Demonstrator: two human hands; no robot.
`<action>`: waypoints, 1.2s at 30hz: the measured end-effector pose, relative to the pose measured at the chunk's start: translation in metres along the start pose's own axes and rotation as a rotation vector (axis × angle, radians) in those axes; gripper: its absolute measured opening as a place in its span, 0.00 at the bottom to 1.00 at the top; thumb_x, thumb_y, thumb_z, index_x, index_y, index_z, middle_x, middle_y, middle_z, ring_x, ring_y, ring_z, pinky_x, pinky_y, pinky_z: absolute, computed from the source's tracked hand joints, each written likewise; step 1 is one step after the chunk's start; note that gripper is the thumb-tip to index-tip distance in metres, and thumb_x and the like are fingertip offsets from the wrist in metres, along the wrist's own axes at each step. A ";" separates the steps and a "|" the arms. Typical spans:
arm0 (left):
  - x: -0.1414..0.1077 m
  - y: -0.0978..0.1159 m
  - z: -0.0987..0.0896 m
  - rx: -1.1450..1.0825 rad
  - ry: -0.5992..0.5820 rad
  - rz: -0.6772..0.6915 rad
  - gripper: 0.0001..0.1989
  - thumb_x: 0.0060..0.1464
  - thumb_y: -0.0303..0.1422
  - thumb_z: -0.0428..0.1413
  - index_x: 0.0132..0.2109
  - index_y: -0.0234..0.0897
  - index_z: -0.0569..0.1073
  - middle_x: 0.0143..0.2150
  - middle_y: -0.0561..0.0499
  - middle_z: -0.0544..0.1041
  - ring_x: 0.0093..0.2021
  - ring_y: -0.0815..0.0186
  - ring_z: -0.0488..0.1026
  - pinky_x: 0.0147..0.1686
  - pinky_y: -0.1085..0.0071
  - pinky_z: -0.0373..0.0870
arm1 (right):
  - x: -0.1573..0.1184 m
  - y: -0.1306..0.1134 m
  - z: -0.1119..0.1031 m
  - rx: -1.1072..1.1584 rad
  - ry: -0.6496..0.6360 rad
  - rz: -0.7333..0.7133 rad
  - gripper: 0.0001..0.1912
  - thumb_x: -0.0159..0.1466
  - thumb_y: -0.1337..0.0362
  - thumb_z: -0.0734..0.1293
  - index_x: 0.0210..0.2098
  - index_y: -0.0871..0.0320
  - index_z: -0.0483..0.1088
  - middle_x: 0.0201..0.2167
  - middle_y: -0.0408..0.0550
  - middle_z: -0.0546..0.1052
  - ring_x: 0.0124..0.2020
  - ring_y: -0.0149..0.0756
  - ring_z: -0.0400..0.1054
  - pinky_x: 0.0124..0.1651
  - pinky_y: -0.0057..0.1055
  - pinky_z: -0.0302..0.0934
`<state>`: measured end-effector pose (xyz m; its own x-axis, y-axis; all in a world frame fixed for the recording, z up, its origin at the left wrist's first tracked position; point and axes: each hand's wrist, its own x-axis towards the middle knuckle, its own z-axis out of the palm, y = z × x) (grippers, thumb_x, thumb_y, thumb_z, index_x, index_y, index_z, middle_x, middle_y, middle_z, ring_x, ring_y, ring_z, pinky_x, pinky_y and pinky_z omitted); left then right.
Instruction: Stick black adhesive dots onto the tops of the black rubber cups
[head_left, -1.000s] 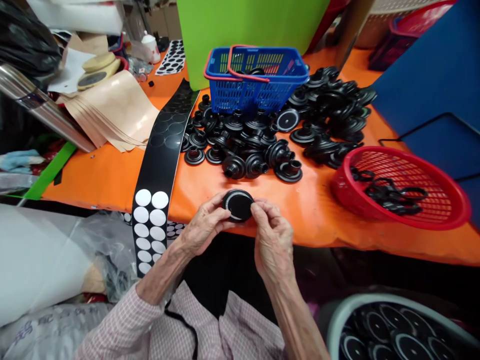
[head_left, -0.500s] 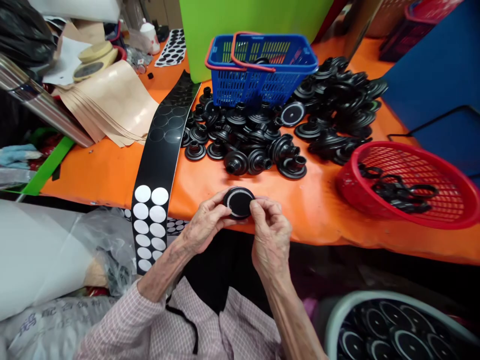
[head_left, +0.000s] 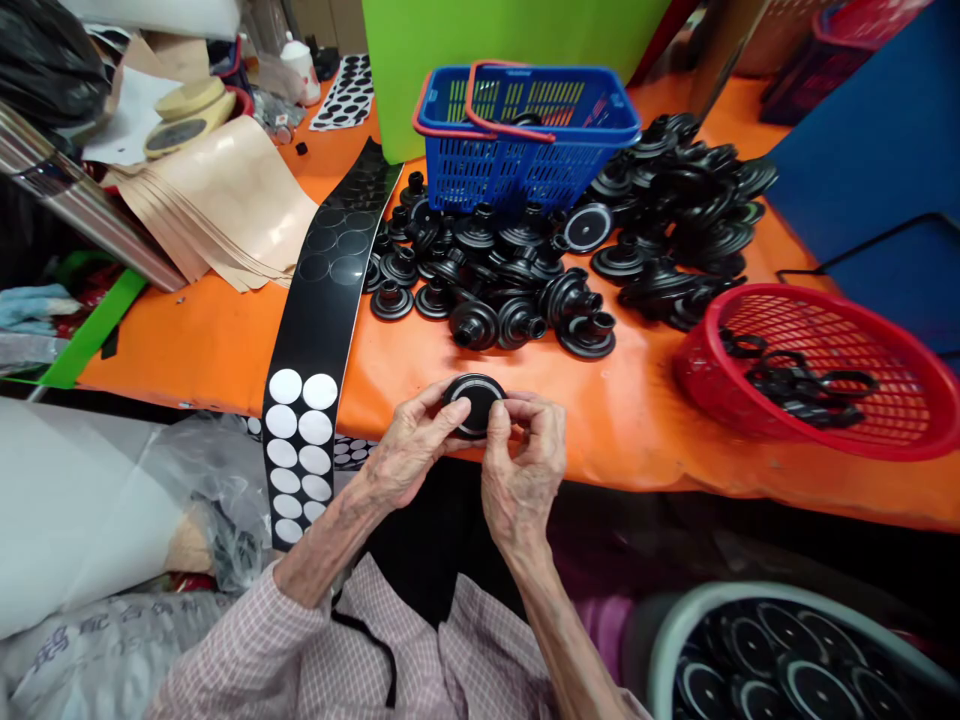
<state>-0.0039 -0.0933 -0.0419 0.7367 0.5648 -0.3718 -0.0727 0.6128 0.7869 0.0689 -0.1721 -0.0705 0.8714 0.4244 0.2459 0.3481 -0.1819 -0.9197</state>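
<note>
Round black rubber disc [head_left: 475, 403] held between left hand [head_left: 411, 447] and right hand [head_left: 523, 470]
Fingers [head_left: 499, 420] narrow on its rim, grip seemingly firm; orange tabletop [head_left: 187, 350] just behind.

Blue plastic basket [head_left: 480, 175], far edge of orange worktop [head_left: 180, 350]; red mesh basket [head_left: 701, 375], right edge; tan paper sheets [head_left: 217, 210], left edge

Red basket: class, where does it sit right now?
In the head view, the red basket sits at the right of the orange table, beside the black rubber parts.
</note>
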 end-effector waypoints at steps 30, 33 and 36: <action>0.038 0.119 -0.013 0.102 0.068 0.097 0.10 0.53 0.26 0.58 0.44 0.32 0.73 0.42 0.42 0.77 0.37 0.63 0.76 0.35 0.67 0.76 | 0.111 -0.012 0.029 0.345 -0.360 -0.018 0.12 0.50 0.53 0.74 0.31 0.46 0.71 0.26 0.45 0.78 0.26 0.46 0.73 0.25 0.43 0.69; 0.080 0.169 0.018 0.123 0.020 0.208 0.06 0.52 0.21 0.56 0.38 0.29 0.73 0.39 0.41 0.77 0.36 0.62 0.76 0.36 0.65 0.76 | 0.165 -0.056 0.021 0.560 -0.372 0.128 0.17 0.51 0.52 0.74 0.35 0.54 0.70 0.31 0.48 0.79 0.30 0.41 0.74 0.27 0.37 0.70; 0.122 0.216 0.052 0.165 -0.094 0.368 0.04 0.51 0.19 0.55 0.36 0.25 0.73 0.41 0.37 0.76 0.41 0.57 0.75 0.42 0.55 0.74 | 0.226 -0.095 0.036 0.650 -0.253 0.164 0.18 0.51 0.54 0.75 0.31 0.56 0.65 0.30 0.44 0.76 0.30 0.35 0.73 0.31 0.33 0.71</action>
<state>0.1048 0.0792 0.1081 0.7404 0.6721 -0.0106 -0.2394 0.2784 0.9301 0.2206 -0.0267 0.0615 0.7605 0.6440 0.0824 -0.1261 0.2709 -0.9543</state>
